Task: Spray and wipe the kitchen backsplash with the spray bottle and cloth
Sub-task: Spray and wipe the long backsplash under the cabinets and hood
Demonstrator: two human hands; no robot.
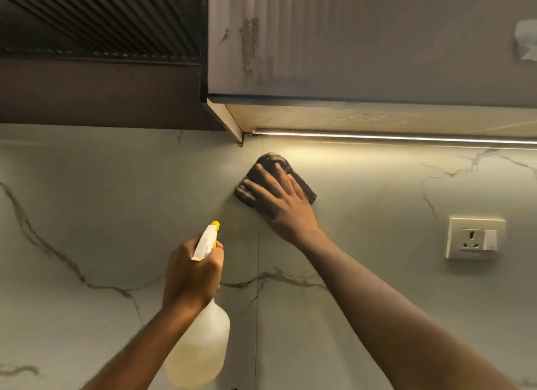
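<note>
A pale marble-look backsplash [101, 215] with dark veins fills the wall ahead. My right hand [283, 205] presses a dark folded cloth [303, 186] flat against it with straight fingers, just below the corner of the upper cabinet. My left hand [191, 273] grips the neck of a translucent spray bottle [200, 346] holding pale yellowish liquid. Its white trigger head with a yellow nozzle [214, 226] points up towards the wall, below and left of the cloth.
A grey upper cabinet [363, 46] hangs overhead at right, with a lit LED strip [392, 136] under it. A dark ribbed hood [96, 26] sits at upper left. A white socket with a switch [475, 238] is mounted on the wall at right.
</note>
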